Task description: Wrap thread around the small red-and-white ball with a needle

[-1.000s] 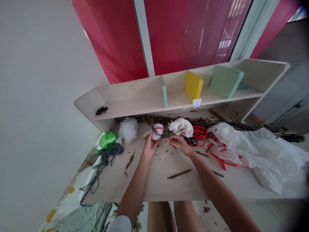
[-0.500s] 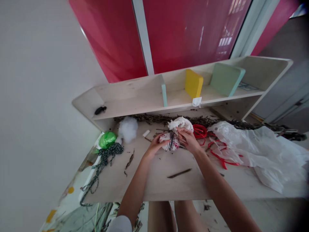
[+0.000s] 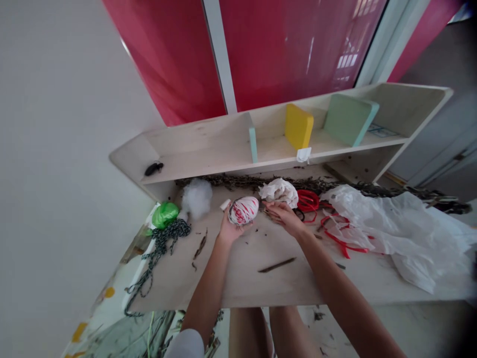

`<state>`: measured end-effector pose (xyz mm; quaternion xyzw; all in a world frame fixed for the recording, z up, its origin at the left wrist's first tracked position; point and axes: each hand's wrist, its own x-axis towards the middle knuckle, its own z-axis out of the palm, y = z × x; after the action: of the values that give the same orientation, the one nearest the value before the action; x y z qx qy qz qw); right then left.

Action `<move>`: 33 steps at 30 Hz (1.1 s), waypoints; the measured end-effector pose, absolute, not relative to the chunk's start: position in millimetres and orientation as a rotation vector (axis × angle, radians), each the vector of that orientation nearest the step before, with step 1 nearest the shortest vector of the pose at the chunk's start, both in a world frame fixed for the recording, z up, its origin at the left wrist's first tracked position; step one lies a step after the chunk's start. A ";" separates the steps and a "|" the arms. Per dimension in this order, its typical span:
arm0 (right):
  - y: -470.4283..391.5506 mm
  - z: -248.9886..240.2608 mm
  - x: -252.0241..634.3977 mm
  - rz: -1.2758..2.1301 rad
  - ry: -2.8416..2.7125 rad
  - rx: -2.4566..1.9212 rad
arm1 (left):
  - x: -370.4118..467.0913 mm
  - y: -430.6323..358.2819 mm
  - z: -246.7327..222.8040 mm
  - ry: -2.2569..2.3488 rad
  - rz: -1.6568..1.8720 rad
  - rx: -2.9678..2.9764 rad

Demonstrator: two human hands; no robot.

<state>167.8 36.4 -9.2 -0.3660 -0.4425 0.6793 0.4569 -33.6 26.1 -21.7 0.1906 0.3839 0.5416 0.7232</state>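
In my left hand (image 3: pixel 230 229) rests a ball wound with white and red string (image 3: pixel 244 211). The fingers curl around its left side and underneath, and a dark strand shows along its left edge. My right hand (image 3: pixel 283 216) is apart from the ball, low over the table beside some small dark twig pieces. Its fingers stretch out toward the left, and I see nothing clearly held in them. Just beyond the right hand lies a crumpled white bundle (image 3: pixel 278 192). A small white roll (image 3: pixel 225 204) is by the left fingertips.
Red ribbon (image 3: pixel 307 200) and a clear plastic bag (image 3: pixel 395 228) lie right. White stuffing (image 3: pixel 197 198), a green ball (image 3: pixel 165 215) and dark patterned cord (image 3: pixel 169 238) lie left. A stick (image 3: pixel 277 265) is in front. A shelf (image 3: pixel 208 161) with dividers stands behind, dry twigs (image 3: pixel 231 181) beneath.
The wound ball has moved left and turned in my left hand, so its dark band now barely shows. My right hand has come off it and moved slightly down, its fingers straightening.
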 end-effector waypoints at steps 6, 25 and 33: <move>32.0 -7.2 157.3 1.342 -1.433 -1.014 | -24.4 32.7 -14.4 0.893 1.354 0.475; 35.0 0.7 182.1 1.709 -1.076 -0.783 | -14.1 23.0 -16.3 0.962 0.953 1.069; 38.2 -19.7 155.1 1.520 -1.086 -1.012 | -24.8 27.0 -34.4 0.828 1.072 0.533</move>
<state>155.1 38.2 -19.7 -0.4162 -0.4463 0.6250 0.4868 -24.8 27.0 -34.4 0.2437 0.3786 0.4898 0.7466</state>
